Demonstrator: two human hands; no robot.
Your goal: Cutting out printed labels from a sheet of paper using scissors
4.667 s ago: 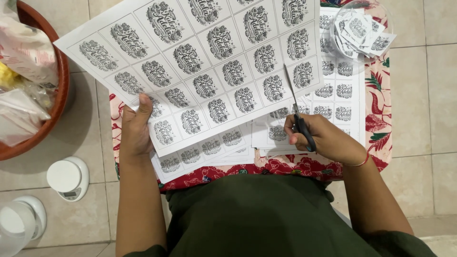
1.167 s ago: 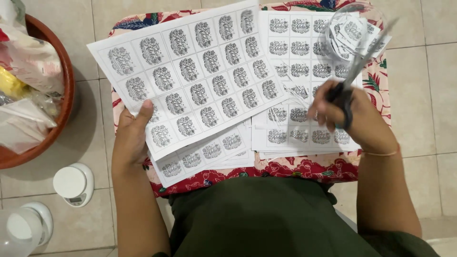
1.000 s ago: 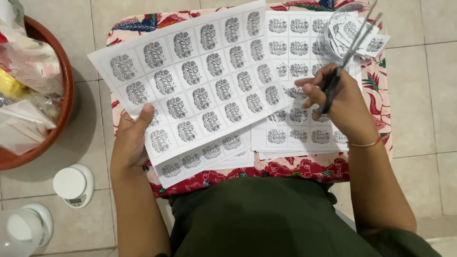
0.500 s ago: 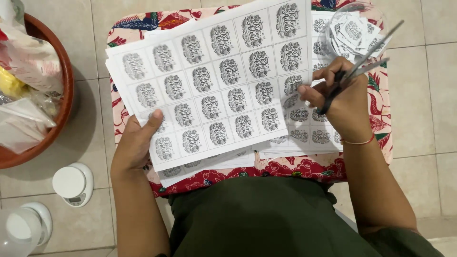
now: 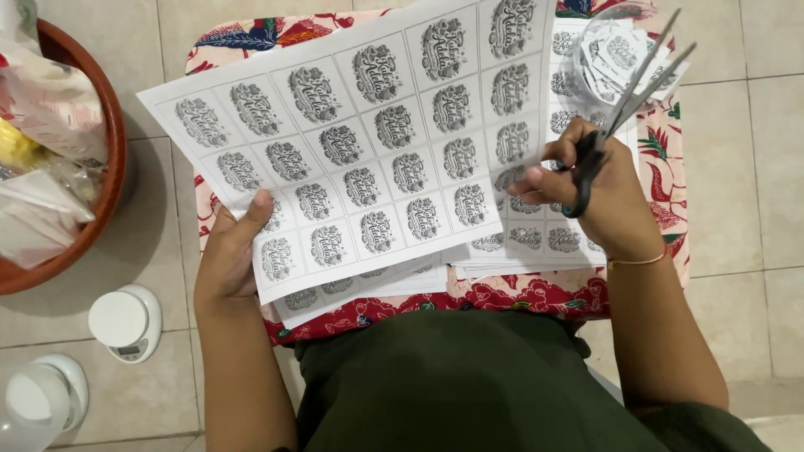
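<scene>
My left hand [image 5: 230, 255] grips the near left corner of a white sheet [image 5: 360, 142] printed with rows of grey round labels, thumb on top. The sheet is lifted and tilted over the table. My right hand [image 5: 599, 192] holds a pair of scissors [image 5: 624, 105], fingers through the dark handles, blades slightly apart and pointing up to the right. Its fingertips pinch the sheet's right edge. More printed sheets [image 5: 536, 243] lie flat beneath.
A low table with a red floral cloth [image 5: 519, 297] carries the sheets. A clear container of cut labels [image 5: 611, 54] sits at the far right. A brown bowl with plastic bags [image 5: 100, 167] stands left, a small white scale [image 5: 126, 322] and a white lidded jar [image 5: 38, 402] on the tiled floor.
The top sheet has been turned and shifted in my hands. My right hand with the scissors moved from the sheet's middle to its right edge, blades now raised and pointing away.
</scene>
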